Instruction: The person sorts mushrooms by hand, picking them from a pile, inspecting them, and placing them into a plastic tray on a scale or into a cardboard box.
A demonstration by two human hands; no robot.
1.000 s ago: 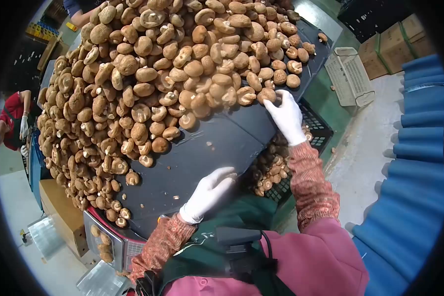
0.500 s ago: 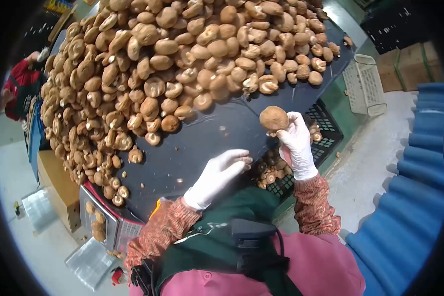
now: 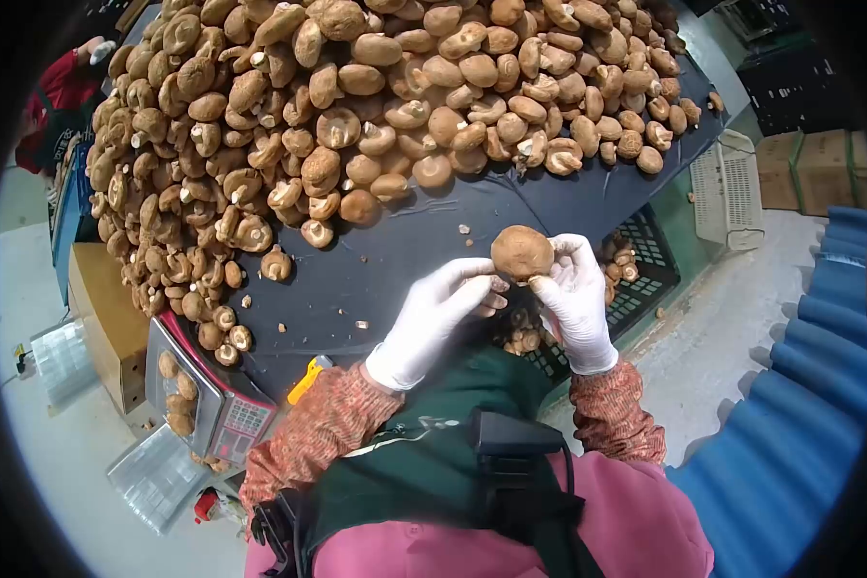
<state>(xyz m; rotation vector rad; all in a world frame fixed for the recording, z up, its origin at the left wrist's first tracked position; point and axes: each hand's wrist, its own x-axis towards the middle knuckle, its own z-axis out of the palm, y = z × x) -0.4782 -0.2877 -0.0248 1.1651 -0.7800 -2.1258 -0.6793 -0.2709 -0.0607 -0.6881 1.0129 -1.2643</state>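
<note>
A large brown mushroom (image 3: 522, 253), cap up, is pinched at its right side between the thumb and fingers of my right hand (image 3: 576, 299), which wears a white glove. My left hand (image 3: 441, 313), gloved too, comes in from the left with half-curled fingers, its brown-stained fingertips right at the cap's left edge. Both hands are over the near edge of the dark table (image 3: 405, 250). Beyond them lies a big heap of mushrooms (image 3: 356, 116). Below my right hand, a black crate (image 3: 645, 246) holds more mushrooms, partly hidden by the hand.
At the left stands a scale (image 3: 243, 419) with several mushrooms in a tray, near a yellow-handled tool (image 3: 308, 378). A cardboard box (image 3: 106, 323) is beyond. Right are a white basket (image 3: 727, 193), cartons (image 3: 809, 173) and blue corrugated sheeting (image 3: 790, 385). Another person's red sleeve (image 3: 65, 91) shows far left.
The mushroom in my right hand has come slightly left and down, toward my left hand. My left hand has moved up and right to its edge. The whole view has shifted somewhat.
</note>
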